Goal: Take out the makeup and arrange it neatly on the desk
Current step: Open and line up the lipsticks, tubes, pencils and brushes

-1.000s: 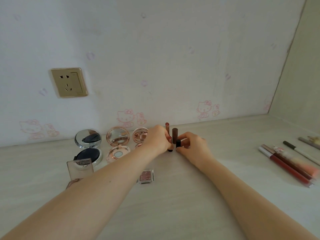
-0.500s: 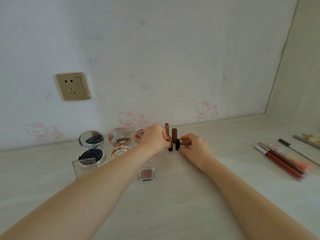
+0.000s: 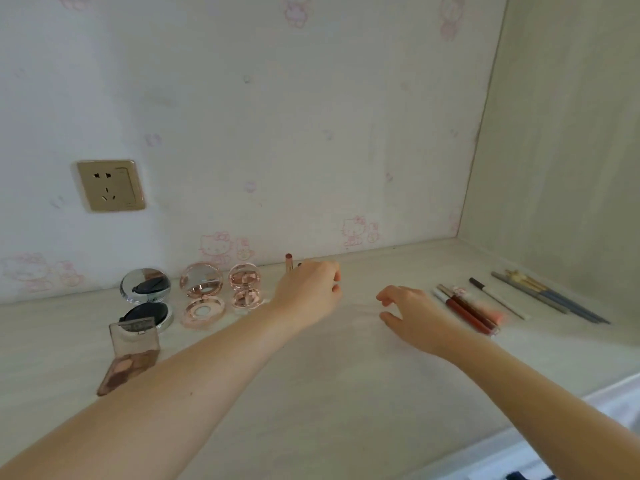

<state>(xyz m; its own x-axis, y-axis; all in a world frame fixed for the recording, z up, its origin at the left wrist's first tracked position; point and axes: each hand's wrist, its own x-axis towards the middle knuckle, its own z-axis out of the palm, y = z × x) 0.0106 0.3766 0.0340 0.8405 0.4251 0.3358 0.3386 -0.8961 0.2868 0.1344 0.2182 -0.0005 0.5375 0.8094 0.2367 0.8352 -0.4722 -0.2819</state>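
My left hand (image 3: 308, 289) is at the back of the desk (image 3: 346, 393), fingers curled around short dark lipsticks that it hides almost fully. A rose-gold lipstick (image 3: 288, 262) stands upright just behind its knuckles. My right hand (image 3: 408, 310) hovers low over the desk to the right, fingers loosely spread and holding nothing. Beside it lie lip glosses (image 3: 467, 311), a white pencil (image 3: 498, 299) and grey pencils (image 3: 550, 299).
Along the back wall at the left stand an open silver compact (image 3: 145, 287), a rose-gold compact (image 3: 201, 282) and a smaller one (image 3: 244, 278). An open eyeshadow palette (image 3: 131, 362) lies nearer. A socket (image 3: 110, 185) is on the wall. A side wall (image 3: 554, 168) closes the right.
My right hand has let go of the lipsticks and moved right toward the lip glosses. My left hand has slid over the short lipsticks. The view has tilted up and left.
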